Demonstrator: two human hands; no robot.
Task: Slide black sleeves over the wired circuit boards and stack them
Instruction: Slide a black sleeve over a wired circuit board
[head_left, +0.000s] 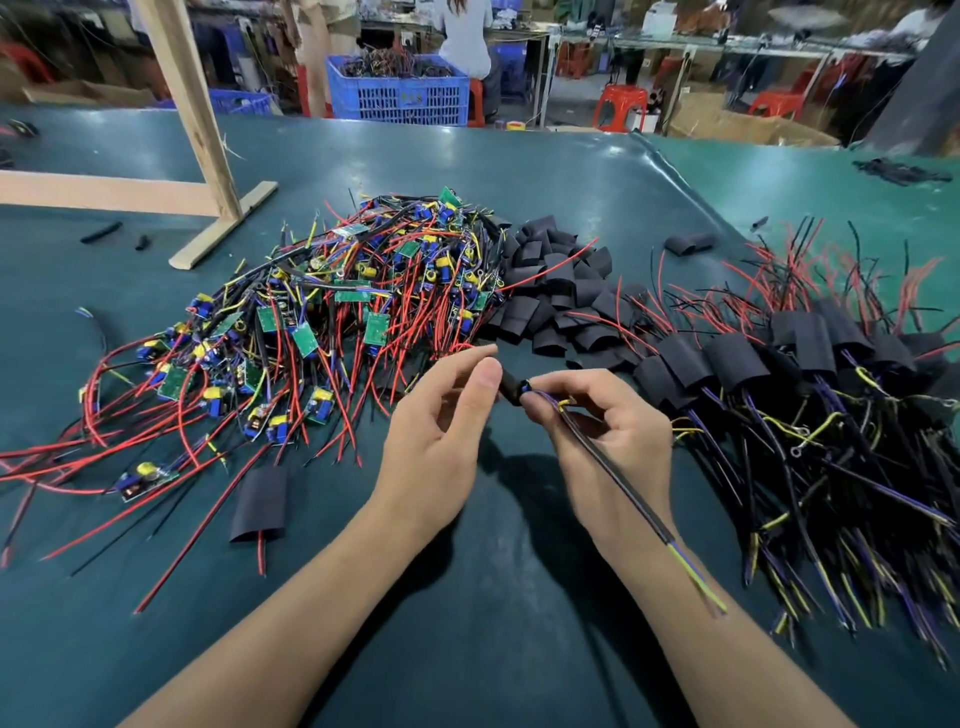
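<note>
Your left hand (441, 410) pinches the black sleeve (509, 387) between thumb and fingertips, while your right hand (602, 415) grips the wired board (525, 387) by its cable (613, 478), feeding it in just above the green table (519, 623). The board looks nearly swallowed. Push crooked and a board corner may catch the sleeve's mouth; pull on the cable too hard and a solder joint may fail. The finished stack (779, 358) waits to your right, bare boards (311, 312) to your left.
</note>
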